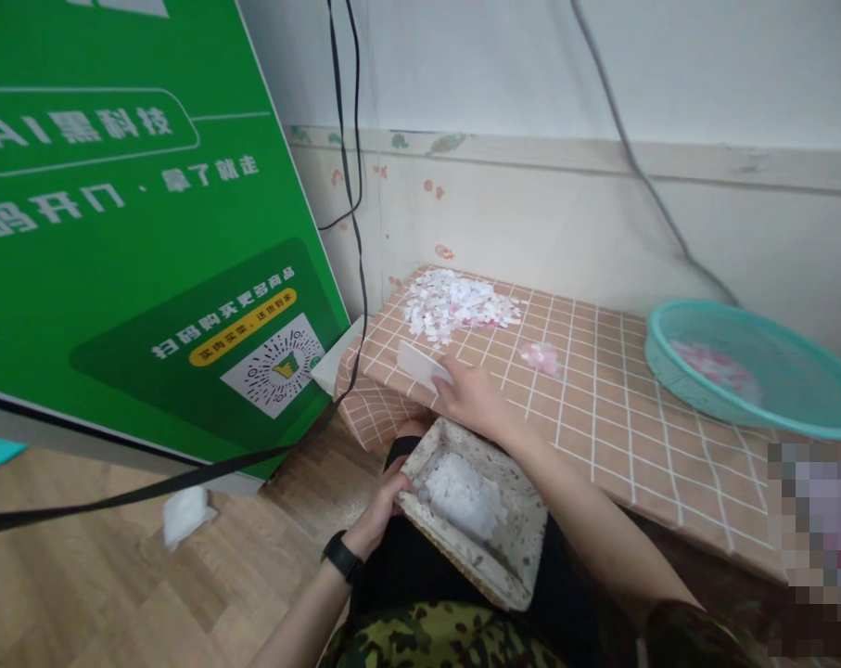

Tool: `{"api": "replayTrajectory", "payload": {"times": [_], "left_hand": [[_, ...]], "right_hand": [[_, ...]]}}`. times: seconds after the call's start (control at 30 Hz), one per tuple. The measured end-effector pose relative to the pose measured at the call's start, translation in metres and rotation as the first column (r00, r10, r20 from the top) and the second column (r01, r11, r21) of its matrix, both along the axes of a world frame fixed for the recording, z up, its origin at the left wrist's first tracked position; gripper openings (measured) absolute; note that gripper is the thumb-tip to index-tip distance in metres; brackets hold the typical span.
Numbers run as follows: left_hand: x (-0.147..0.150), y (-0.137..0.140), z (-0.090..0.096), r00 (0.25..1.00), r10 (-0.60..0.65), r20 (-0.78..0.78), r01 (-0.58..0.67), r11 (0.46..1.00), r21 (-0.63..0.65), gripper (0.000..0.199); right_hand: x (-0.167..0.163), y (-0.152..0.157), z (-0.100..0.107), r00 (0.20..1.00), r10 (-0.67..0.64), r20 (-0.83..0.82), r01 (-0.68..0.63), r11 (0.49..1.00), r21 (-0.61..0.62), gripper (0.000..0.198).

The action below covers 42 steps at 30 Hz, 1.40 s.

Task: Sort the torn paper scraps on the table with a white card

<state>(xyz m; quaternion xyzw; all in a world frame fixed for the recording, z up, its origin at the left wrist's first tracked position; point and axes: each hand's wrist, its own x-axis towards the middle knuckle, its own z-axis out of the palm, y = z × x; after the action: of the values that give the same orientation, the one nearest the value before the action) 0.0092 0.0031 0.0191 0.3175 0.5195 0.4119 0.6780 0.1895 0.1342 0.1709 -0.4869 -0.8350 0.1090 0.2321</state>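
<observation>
My left hand (379,506), with a dark band on the wrist, grips the left edge of a speckled, shallow rectangular basket (526,529) over my lap. White paper-like scraps (462,496) lie heaped inside it. Between the fingers and thumb of my right hand (474,397) is a flat white card (420,364), held at the table's near edge above the basket. Beyond the card, a spread pile of white and pinkish scraps (454,306) covers the table's far left corner. A smaller pink pile (541,358) sits to its right.
The table has a brown checked cloth (601,390). At its right stands a teal basin (746,325) with pink scraps inside. A green cabinet (114,232) rises at the left; a black strap (253,459) crosses before it. A white plastic bag (185,515) lies on the floor.
</observation>
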Motion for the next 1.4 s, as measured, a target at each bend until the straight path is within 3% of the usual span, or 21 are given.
{"api": "replayTrajectory", "payload": {"times": [0.13, 0.23, 0.4, 0.53, 0.67, 0.77, 0.93, 1.1, 1.23, 1.4], "left_hand": [[0.0, 0.0, -0.008, 1.0, 0.014, -0.018, -0.013, 0.998, 0.065, 0.047], [-0.002, 0.003, -0.013, 1.0, -0.001, -0.028, 0.002, 0.999, 0.036, 0.053], [-0.004, 0.006, -0.018, 0.999, -0.012, -0.037, 0.013, 0.999, 0.036, 0.054], [-0.004, 0.005, -0.023, 1.0, -0.015, -0.004, 0.015, 0.997, 0.073, 0.053], [-0.005, 0.006, -0.028, 1.0, -0.013, -0.016, 0.014, 0.997, 0.074, 0.052], [-0.005, 0.006, -0.029, 0.999, 0.001, -0.032, 0.001, 0.998, 0.07, 0.053], [-0.006, 0.006, -0.027, 1.0, 0.002, -0.014, -0.001, 0.998, 0.07, 0.053], [-0.007, 0.005, -0.028, 1.0, -0.016, -0.022, 0.018, 0.997, 0.075, 0.054], [-0.006, 0.005, -0.029, 1.0, -0.025, -0.008, 0.026, 0.996, 0.087, 0.056], [-0.005, 0.006, -0.027, 1.0, -0.024, 0.006, 0.023, 0.995, 0.097, 0.054]], "right_hand": [[0.03, 0.009, -0.009, 0.976, -0.191, -0.102, 0.191, 0.982, -0.01, 0.028], [0.068, 0.015, -0.01, 0.945, -0.293, -0.146, 0.298, 0.955, 0.011, 0.028], [0.139, 0.019, -0.009, 0.854, -0.499, -0.15, 0.507, 0.862, 0.018, 0.037], [0.184, 0.027, -0.001, 0.824, -0.523, -0.219, 0.54, 0.841, 0.022, 0.041], [0.211, 0.048, 0.007, 0.821, -0.534, -0.2, 0.562, 0.818, 0.124, 0.043], [0.219, 0.067, 0.008, 0.822, -0.57, -0.023, 0.567, 0.812, 0.136, 0.039], [0.22, 0.075, 0.001, 0.885, -0.447, 0.128, 0.44, 0.894, 0.082, 0.036], [0.233, 0.069, -0.006, 0.94, -0.339, 0.039, 0.339, 0.941, 0.006, 0.037], [0.241, 0.066, -0.002, 0.919, -0.362, -0.153, 0.355, 0.932, -0.071, 0.046], [0.201, 0.052, 0.016, 0.925, -0.318, -0.206, 0.33, 0.944, 0.025, 0.042]]}}
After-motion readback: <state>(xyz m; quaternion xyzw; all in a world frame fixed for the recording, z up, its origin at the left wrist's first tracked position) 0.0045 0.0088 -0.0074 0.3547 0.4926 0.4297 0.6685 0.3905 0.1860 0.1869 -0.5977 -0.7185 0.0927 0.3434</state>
